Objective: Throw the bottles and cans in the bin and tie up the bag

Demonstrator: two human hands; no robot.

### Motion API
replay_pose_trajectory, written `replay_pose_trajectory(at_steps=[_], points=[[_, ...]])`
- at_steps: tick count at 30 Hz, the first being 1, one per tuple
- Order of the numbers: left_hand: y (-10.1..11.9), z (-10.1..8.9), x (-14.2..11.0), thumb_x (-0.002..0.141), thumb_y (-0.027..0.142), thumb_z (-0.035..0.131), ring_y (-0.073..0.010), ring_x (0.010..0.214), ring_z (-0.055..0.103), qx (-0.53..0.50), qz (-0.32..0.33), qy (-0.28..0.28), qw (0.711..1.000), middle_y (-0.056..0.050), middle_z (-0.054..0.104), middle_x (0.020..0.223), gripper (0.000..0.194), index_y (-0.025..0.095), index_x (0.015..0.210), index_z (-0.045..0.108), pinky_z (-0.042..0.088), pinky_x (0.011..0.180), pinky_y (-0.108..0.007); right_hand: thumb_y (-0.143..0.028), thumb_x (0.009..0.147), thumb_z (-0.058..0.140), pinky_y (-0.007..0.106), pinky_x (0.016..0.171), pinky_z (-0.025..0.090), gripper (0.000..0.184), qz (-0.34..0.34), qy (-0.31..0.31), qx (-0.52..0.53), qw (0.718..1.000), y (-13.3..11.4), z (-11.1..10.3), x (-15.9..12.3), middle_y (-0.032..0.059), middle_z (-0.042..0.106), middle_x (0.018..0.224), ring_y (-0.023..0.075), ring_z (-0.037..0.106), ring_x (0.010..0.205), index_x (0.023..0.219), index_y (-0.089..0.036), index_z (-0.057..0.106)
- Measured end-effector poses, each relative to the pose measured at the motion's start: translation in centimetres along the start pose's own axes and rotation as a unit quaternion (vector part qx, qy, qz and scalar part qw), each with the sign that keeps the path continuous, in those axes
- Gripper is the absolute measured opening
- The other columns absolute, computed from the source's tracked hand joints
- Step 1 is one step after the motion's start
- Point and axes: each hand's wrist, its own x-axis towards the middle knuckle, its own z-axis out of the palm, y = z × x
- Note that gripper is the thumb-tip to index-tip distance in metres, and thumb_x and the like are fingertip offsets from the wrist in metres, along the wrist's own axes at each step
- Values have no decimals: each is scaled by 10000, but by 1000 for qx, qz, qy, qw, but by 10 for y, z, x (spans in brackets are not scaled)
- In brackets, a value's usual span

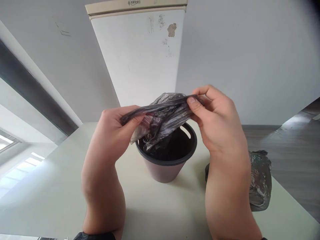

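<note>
A thin black plastic bag [170, 113] is stretched between my two hands above a small trash can. My left hand [117, 130] grips one end of its gathered edge, thumb on top. At the other end, my right hand [210, 113] pinches the edge between thumb and fingers. The bag's lower part hangs into the mouth of the trash can [165, 171], which has a pinkish body, a dark rim and a slot handle. The can stands upright on the table, and its inside is dark and partly covered by the bag.
Behind my right forearm, a filled dark plastic bag [260, 180] lies on the pale table [160, 213], partly hidden. A white refrigerator [142, 56] with peeling patches stands beyond the table against a grey wall [245, 60]. The table's right edge borders a wooden floor [290, 156].
</note>
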Motion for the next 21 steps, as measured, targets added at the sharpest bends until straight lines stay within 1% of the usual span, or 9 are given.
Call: replay_pose_trajectory(at_steps=[3,5,8,11,14,16,17,19,21], points=[[-2,7,3,938,263,692,-103,496,480,-24,21,90,995,25,525,550,274,219,667,691,358,427,-244,-539,948,711,373,676,549,282,47,-23,62,997,1,-4,4,21,622,896,229,648,792,1102,-322,617],[-4,11,5,962,302,687,-87,423,360,-46,17,123,991,46,395,506,291,228,681,666,275,381,-265,-568,948,687,374,657,545,295,74,-19,73,994,0,-9,5,22,616,882,243,658,793,1109,-331,618],[-8,10,9,960,302,694,-73,460,310,-67,21,157,985,36,335,540,343,210,636,627,192,400,-276,-591,962,652,367,637,530,299,103,-9,102,989,-4,-15,5,36,608,869,246,659,790,1057,-309,628],[-12,2,11,931,317,742,-65,480,281,-80,-3,181,980,33,309,523,334,198,634,647,143,410,-276,-549,920,747,342,604,480,291,99,-40,116,987,-8,-19,2,23,597,839,216,616,732,1045,-305,649],[-19,-9,11,929,333,753,-59,495,242,-88,-13,208,974,28,281,537,421,181,598,541,120,406,-278,-367,836,859,325,622,432,317,45,-59,34,997,-9,-18,0,-3,575,818,188,560,718,1112,-320,712],[-26,-17,13,937,294,728,-56,524,269,-95,6,227,969,22,267,592,430,178,607,479,150,421,-271,-280,840,825,330,652,436,285,6,-53,-54,997,-6,-15,0,-1,581,835,184,549,734,1114,-321,759],[-30,-20,14,940,268,708,-56,533,286,-102,19,239,966,22,259,616,393,181,631,481,166,427,-266,-254,858,787,336,669,447,248,-7,-43,-94,995,-3,-14,0,5,597,857,186,555,748,1097,-317,776],[-37,-26,17,937,243,669,-61,531,307,-122,46,280,951,28,249,631,308,192,686,498,187,420,-259,-211,878,720,346,690,467,206,-33,7,-157,987,4,-12,3,24,641,911,193,579,775,1052,-294,794],[-38,-31,20,908,217,648,-67,510,293,-132,68,336,930,37,234,616,267,204,700,482,180,399,-255,-166,849,700,361,710,482,234,-58,90,-220,970,12,-13,7,43,679,970,199,595,784,1037,-269,795]])
